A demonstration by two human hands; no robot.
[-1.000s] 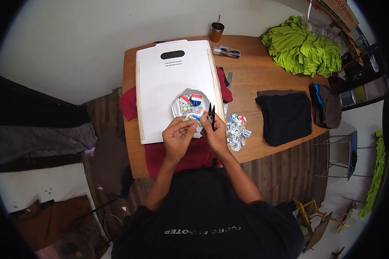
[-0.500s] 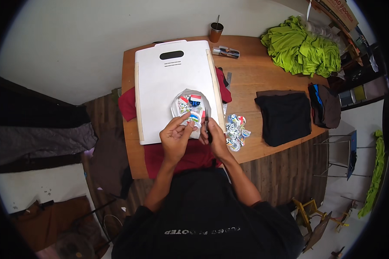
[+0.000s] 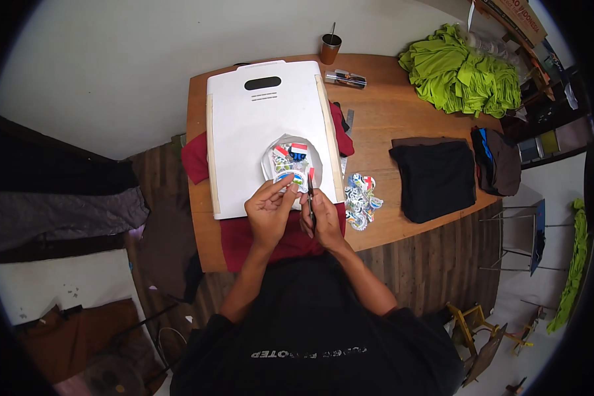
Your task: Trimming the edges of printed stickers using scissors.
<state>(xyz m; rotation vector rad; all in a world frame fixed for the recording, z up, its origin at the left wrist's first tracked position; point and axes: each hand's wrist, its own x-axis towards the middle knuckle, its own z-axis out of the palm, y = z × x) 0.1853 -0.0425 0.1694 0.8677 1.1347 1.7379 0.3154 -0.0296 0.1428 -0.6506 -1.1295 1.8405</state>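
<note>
Between its thumb and fingers my left hand [image 3: 267, 208] pinches a small colourful sticker [image 3: 289, 178] with a white rim. Close beside it, my right hand [image 3: 325, 221] is closed round a pair of dark scissors [image 3: 311, 195], blades pointing away from me and close to the sticker's right edge. Under both hands sits a round white bowl-like container [image 3: 315, 155] with printed stickers [image 3: 297, 153] inside, some red-and-white. It stands on a white board [image 3: 264, 122] with a handle slot. A loose pile of cut stickers [image 3: 361, 201] lies right of the board.
Dark red cloth [image 3: 270, 241] pokes out from under the board. On the wooden table [image 3: 376, 125] stand a brown cup [image 3: 330, 49], a clear case [image 3: 345, 80], folded black cloth [image 3: 435, 178] and a heap of lime-green fabric [image 3: 459, 72]. A metal ruler [image 3: 350, 119] lies beside the board.
My right hand has shifted slightly left, bringing the scissors closer to the sticker. My left hand stays nearly in place, still pinching the sticker.
</note>
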